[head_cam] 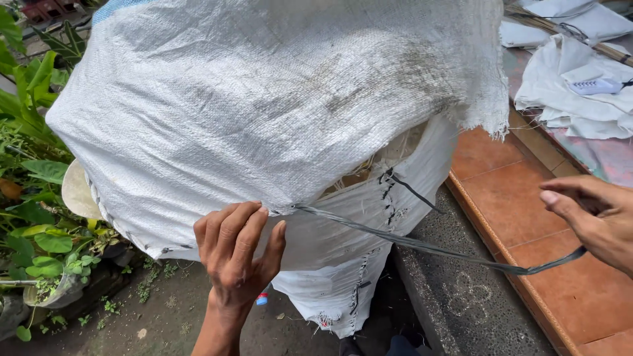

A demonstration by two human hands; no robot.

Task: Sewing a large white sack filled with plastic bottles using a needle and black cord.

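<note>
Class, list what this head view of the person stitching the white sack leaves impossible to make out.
- What fills the white woven sack: hidden by its cloth.
- The sack's top: cut off by the upper edge.
- How the right hand grips the dark strap: the strap end passes behind the palm.
- The left hand fingertips: tucked under the sack's edge.
</note>
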